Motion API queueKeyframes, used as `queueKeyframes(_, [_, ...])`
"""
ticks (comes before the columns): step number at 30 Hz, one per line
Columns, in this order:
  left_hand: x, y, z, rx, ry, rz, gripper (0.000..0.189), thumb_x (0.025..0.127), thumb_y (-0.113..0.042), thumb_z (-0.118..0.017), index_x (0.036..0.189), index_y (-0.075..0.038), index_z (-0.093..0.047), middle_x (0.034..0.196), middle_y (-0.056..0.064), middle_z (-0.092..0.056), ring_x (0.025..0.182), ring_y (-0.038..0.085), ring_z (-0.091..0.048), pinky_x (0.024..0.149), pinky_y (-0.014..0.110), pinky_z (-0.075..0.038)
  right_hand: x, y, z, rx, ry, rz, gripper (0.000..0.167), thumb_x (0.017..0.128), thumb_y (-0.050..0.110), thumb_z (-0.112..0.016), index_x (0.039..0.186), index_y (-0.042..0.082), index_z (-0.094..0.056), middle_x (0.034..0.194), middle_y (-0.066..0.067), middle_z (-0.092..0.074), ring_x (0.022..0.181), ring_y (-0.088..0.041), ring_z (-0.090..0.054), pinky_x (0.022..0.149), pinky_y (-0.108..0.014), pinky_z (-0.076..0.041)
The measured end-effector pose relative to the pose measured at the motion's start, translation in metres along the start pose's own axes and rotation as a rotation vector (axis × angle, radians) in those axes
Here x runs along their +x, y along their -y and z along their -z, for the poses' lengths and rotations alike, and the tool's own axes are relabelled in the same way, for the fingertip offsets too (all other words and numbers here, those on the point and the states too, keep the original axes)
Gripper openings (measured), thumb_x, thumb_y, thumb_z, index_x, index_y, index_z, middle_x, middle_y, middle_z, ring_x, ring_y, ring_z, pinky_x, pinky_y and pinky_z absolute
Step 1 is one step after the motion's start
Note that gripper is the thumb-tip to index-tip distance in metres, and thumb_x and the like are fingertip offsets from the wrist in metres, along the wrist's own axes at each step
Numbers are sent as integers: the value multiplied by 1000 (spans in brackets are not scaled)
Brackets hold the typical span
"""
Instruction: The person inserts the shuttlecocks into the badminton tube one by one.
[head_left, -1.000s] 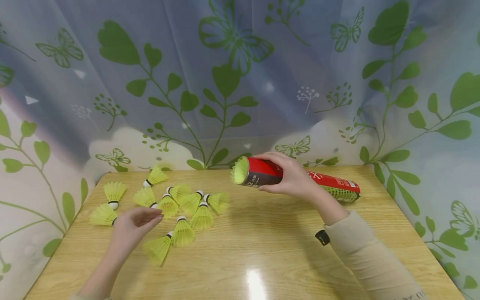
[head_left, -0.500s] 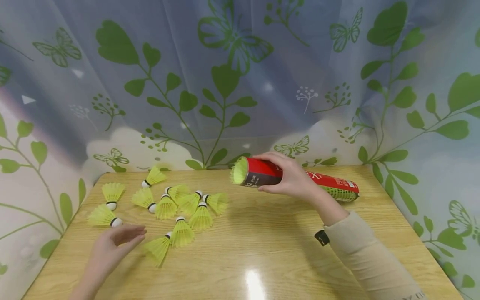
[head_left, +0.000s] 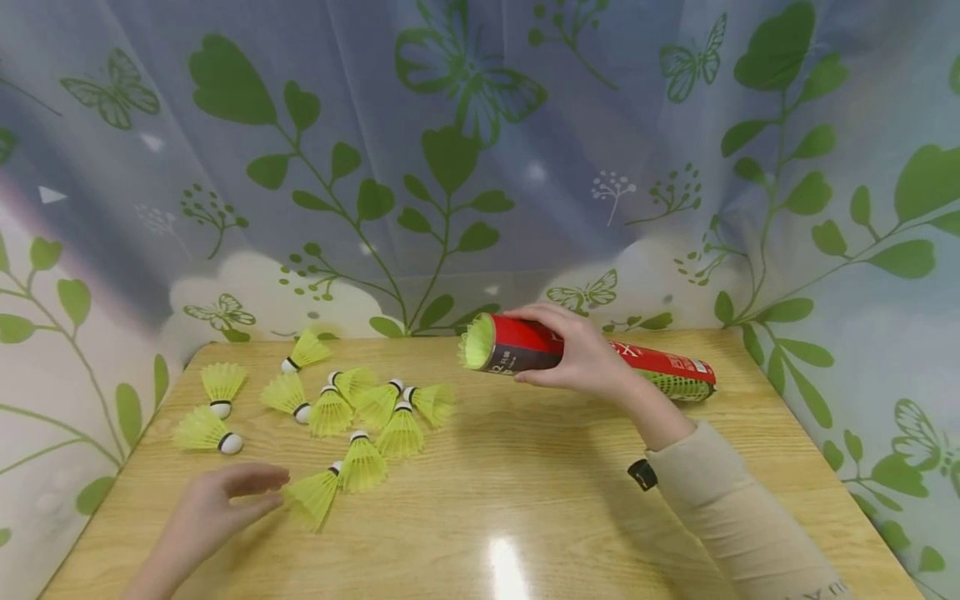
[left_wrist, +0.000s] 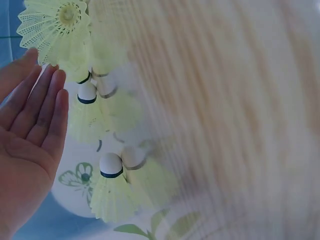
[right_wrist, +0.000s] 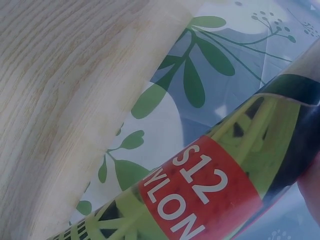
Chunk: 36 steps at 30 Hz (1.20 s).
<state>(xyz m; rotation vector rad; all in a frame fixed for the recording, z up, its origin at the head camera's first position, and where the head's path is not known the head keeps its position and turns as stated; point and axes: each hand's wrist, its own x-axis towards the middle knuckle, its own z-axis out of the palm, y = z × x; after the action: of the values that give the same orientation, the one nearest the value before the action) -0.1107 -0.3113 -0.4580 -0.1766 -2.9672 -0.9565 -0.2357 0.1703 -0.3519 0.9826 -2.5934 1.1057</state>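
My right hand (head_left: 581, 354) grips a red shuttlecock tube (head_left: 663, 367) around its upper part, holding it tilted over the table. Its open end faces left, and a yellow shuttlecock skirt (head_left: 477, 342) sticks out there. In the right wrist view the tube (right_wrist: 200, 190) reads "S12 NYLON" and shows yellow through its clear parts. My left hand (head_left: 213, 512) is over the front left of the table, thumb and fingers apart, holding nothing. Its fingertips are right by the skirt of the nearest shuttlecock (head_left: 313, 497); in the left wrist view they overlap a skirt (left_wrist: 50, 32).
Several yellow shuttlecocks with white corks lie loose on the wooden table (head_left: 525, 475): a cluster around one shuttlecock (head_left: 330, 412), others toward the left, like this one (head_left: 202, 429). A leaf-patterned curtain (head_left: 337, 275) stands behind the table. A black item (head_left: 642, 475) is by the right cuff.
My left hand has moved down and left from the middle of the shuttlecocks, then toward the nearest one, its thumb and fingers spreading apart. The right hand and tube have stayed put.
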Motion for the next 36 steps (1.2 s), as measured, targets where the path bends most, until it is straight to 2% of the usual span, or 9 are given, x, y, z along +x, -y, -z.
queueKeyframes(4, [3,2,-2,0,38,-20,27,87,-18,-89,112,-11,-81,110,7,-83,95,18,-79,82,26,-62,0,0,0,2,-1,-2,76,77,12,-96,145,12,-64,146,-12,-65,129,-34,-62,98,-51,-57])
queueKeyframes(11, [8,1,-5,-9,90,-26,24,87,-14,-88,110,-10,-81,109,7,-83,93,17,-79,81,25,-63,0,-1,-1,0,-4,-8,76,77,12,-96,145,12,-63,146,-12,-65,129,-34,-62,98,-51,-57])
queueKeyframes(17, [11,0,-6,11,107,0,13,90,-16,-85,102,-15,-82,102,1,-83,89,11,-77,79,25,-62,-1,0,-1,-1,1,-13,77,77,13,-96,146,13,-63,147,-11,-65,128,-33,-62,97,-49,-58])
queueKeyframes(22, [13,-1,-6,22,112,27,8,91,-19,-85,99,-17,-83,99,-1,-83,90,15,-77,79,27,-62,-1,-1,-1,3,3,-19,77,77,13,-96,146,13,-63,148,-11,-64,130,-33,-62,97,-50,-58])
queueKeyframes(28, [15,-5,-5,30,49,36,4,91,-16,-84,95,-16,-84,96,1,-83,86,12,-76,75,23,-60,-1,0,-1,0,4,-19,77,77,14,-96,146,13,-62,148,-12,-64,130,-34,-61,97,-51,-58])
queueKeyframes(36, [18,-7,-4,38,-46,3,4,89,-13,-86,93,-13,-84,94,5,-84,80,8,-75,70,18,-58,-1,-1,-1,21,-5,-7,75,77,11,-95,145,11,-63,145,-12,-65,125,-33,-64,95,-48,-60])
